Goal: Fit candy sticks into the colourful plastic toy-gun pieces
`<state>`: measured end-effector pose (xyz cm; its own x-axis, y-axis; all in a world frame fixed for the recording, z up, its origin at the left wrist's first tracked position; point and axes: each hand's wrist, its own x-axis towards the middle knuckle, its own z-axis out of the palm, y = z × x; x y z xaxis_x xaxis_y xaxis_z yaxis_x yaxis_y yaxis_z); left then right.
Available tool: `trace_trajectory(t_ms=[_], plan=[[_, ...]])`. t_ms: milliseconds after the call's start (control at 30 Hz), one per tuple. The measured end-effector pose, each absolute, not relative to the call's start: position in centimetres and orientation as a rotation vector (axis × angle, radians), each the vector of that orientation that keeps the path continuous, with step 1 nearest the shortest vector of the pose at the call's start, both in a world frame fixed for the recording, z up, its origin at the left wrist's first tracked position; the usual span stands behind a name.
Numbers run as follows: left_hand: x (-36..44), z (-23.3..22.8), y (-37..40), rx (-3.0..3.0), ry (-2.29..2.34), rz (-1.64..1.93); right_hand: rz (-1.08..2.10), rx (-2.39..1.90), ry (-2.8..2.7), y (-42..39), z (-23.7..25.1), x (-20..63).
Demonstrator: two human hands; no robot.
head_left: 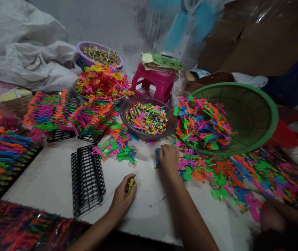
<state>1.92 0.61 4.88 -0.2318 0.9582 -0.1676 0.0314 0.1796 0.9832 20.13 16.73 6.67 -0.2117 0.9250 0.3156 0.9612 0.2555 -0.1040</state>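
My left hand (122,197) is low over the white table, its fingers curled around a small yellow tube (130,185). Farther forward, my right hand (169,158) has its fingers bent down at a blue plastic piece (157,157), partly hidden and slightly blurred. Just beyond it sits a grey bowl (173,130) full of small bright tubes. A loose pile of flat plastic pieces (121,146) in green, pink and orange lies between the bowl and a black grid rack (88,181), which stands left of my left hand.
At right, a green basket (256,118) tilts beside a heap of plastic pieces (203,122). Filled racks (5,157) line the left. Behind are a purple basin (81,47), a pink stool (155,78) and a blue fan (177,29). Another person's arm (282,216) shows at lower right.
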Motion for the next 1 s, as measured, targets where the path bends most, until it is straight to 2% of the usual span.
trace_trajectory(t_ms=[100,233,400,533,633,767,900,1000], plan=[[1.8,4.5,0.6,0.966,1.470,1.188,-0.129,-1.770,-2.380,19.2,5.7,15.9],[1.8,3.9,0.6,0.863,1.349,1.210,-0.072,-1.721,-2.461,19.8,5.8,14.7],[1.7,4.0,1.1,0.766,1.247,1.218,0.008,-1.632,-2.547,12.3,6.2,15.3],[1.2,4.7,1.4,0.602,1.198,1.173,0.346,-1.508,-2.429,8.0,6.5,16.5],[0.8,5.1,1.3,0.506,1.234,1.144,0.430,-1.408,-2.432,9.2,6.3,17.7],[0.2,5.4,0.7,0.433,1.311,1.174,0.484,-1.134,-2.752,11.6,5.8,18.1],[-0.7,6.2,-0.1,0.419,1.304,1.231,0.430,-1.190,-2.662,12.0,6.6,21.0],[-0.9,6.5,-0.5,0.385,1.261,1.218,0.088,-1.581,-2.335,11.7,7.2,25.2]])
